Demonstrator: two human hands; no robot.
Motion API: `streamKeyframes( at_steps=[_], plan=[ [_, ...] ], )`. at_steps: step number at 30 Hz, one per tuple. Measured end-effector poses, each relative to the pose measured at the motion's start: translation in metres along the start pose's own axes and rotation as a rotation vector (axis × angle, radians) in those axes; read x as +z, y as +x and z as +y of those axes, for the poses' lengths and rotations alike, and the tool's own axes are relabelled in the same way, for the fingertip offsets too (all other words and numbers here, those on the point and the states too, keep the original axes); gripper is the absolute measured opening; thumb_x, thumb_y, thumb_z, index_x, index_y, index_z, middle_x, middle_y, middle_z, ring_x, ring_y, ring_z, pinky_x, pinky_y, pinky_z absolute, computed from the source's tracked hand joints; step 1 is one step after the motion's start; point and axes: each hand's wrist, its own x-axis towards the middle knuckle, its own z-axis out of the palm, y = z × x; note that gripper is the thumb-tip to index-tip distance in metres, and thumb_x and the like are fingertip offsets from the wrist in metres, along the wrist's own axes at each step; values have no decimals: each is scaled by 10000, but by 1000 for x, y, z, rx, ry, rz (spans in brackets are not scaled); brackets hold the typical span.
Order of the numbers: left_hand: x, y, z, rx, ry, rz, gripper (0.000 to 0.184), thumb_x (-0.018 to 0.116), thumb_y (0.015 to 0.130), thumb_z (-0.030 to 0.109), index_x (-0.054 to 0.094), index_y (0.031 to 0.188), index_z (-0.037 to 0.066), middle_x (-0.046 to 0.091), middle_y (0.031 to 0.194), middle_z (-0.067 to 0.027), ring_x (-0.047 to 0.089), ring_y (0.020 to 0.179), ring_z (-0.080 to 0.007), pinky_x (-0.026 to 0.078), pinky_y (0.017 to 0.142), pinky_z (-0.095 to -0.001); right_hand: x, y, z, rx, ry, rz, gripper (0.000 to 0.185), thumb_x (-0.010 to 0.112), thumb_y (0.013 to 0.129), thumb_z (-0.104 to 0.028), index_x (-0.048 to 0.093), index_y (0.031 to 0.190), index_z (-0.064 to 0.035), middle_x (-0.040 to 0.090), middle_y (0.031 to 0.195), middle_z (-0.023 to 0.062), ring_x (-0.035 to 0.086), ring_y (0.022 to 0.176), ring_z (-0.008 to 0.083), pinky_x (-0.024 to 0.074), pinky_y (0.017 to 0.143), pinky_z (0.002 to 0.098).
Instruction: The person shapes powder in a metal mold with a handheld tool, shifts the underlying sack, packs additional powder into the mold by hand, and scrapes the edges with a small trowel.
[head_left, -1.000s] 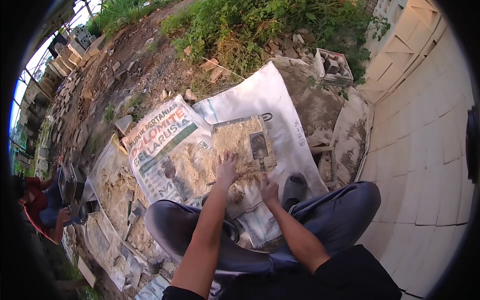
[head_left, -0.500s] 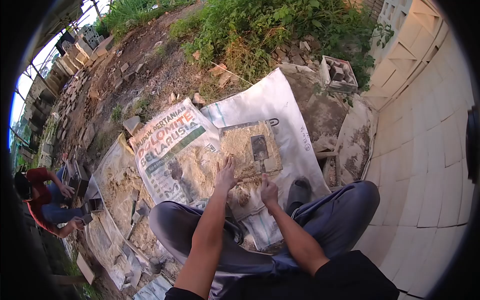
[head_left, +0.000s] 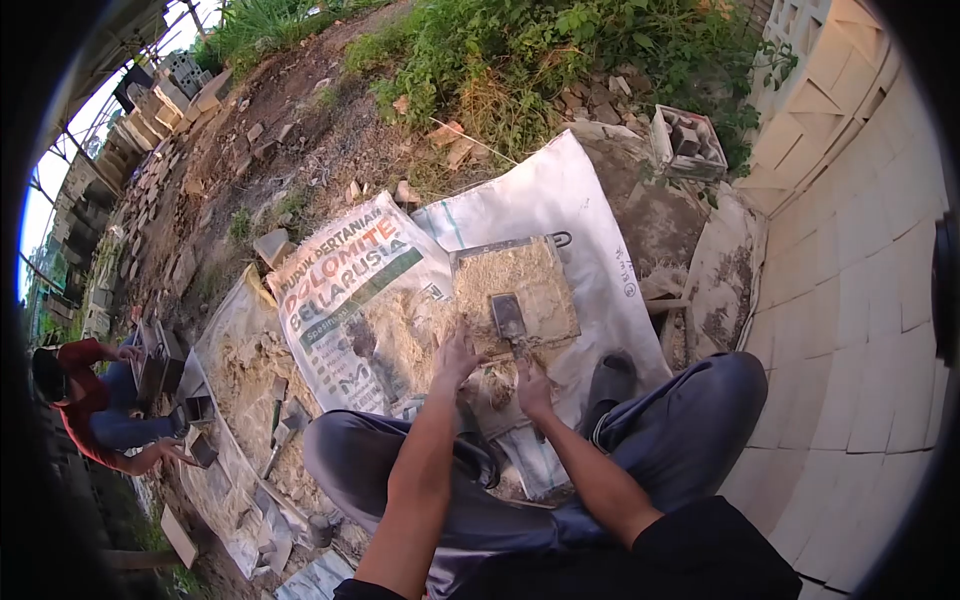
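Note:
My right hand [head_left: 534, 388] is closed around the handle of a trowel [head_left: 507, 314], whose flat grey rectangular blade lies over a square mould [head_left: 575, 300]. Pale, crumbly sand-like mix [head_left: 495, 272] covers much of the mould, with a smoother patch at its right side. My left hand [head_left: 457, 360] is open, fingers stretched towards the mould's near left corner, over loose mix. It seems to hold nothing. Beneath the mould are spread white woven sacks [head_left: 595, 235], one of them printed with large lettering [head_left: 345, 262].
At the far left a co-worker in a red shirt [head_left: 80, 400] crouches by grey box-like moulds [head_left: 160, 360]. A hand tool [head_left: 277, 425] lies on the mix-covered sheet. A crate of rubble [head_left: 688, 143] stands upper right, beside stacked pale tiles [head_left: 840, 400]. My sandalled foot [head_left: 612, 385] is near the mould.
The trowel blade has moved left and nearer to me across the mould, my right hand shifting slightly with it. My left hand stays by the near left corner. The co-worker's lower hand has moved.

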Motion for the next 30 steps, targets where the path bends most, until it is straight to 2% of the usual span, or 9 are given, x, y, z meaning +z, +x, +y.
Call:
streamKeyframes(
  at_steps=[2,7,10,15,16,18,22,24,30],
  plan=[
    [-3,3,-9,22,29,-30,1009,786,593,463,319,1409,99,536,1254,-186,468,1216,-284,174,1123,-441,4,2,8,177,-17,-63,712,335,930,-553,612,707,65,565,663,296,584,687,447,421,658,493],
    [-4,0,-12,63,-118,-14,983,792,579,470,368,1382,93,564,1220,-177,490,1195,-278,208,1101,-460,9,3,-6,132,-14,21,712,336,929,-553,608,711,68,563,659,295,588,685,440,418,648,492],
    [-15,-12,1,154,78,184,877,794,588,452,469,1310,75,591,1184,-164,525,1156,-276,315,1039,-447,14,-5,-25,84,57,-5,705,340,926,-555,618,732,64,573,669,291,590,703,444,420,658,496],
    [-20,-9,2,-70,143,-77,499,713,745,338,625,1081,-20,666,998,-167,657,878,-272,519,742,-388,31,-13,9,118,-42,-55,688,349,921,-555,627,763,54,586,716,299,588,784,463,428,710,509],
    [-8,2,-18,-68,148,-74,499,713,745,338,625,1081,-20,666,998,-167,657,878,-272,519,742,-388,35,-10,13,116,-37,-54,688,349,921,-555,627,763,54,586,716,299,588,784,463,428,710,509],
    [6,15,-44,-114,-613,-180,414,671,784,315,647,1040,-9,683,882,-169,667,808,-246,516,707,-374,35,-9,15,103,-76,-30,673,365,920,-549,627,759,50,582,709,298,589,761,462,430,676,501],
    [4,12,-34,-179,-385,-48,305,698,765,273,698,971,50,687,799,-138,669,735,-212,510,666,-344,25,-10,-21,142,27,-20,655,384,921,-536,622,742,47,577,696,296,593,731,451,429,634,490],
    [11,14,-38,-188,-401,3,277,715,749,266,713,914,43,684,773,-128,661,692,-200,510,652,-335,21,-12,-36,45,119,-30,613,401,923,-508,642,821,46,604,767,300,595,821,461,452,717,496],
    [11,18,-47,-295,-744,-23,312,695,761,240,687,921,-27,670,767,-77,578,609,-143,467,582,-271,38,-11,3,127,-45,-144,622,389,930,-500,623,790,59,579,745,317,576,810,475,428,720,512]
  ],
)
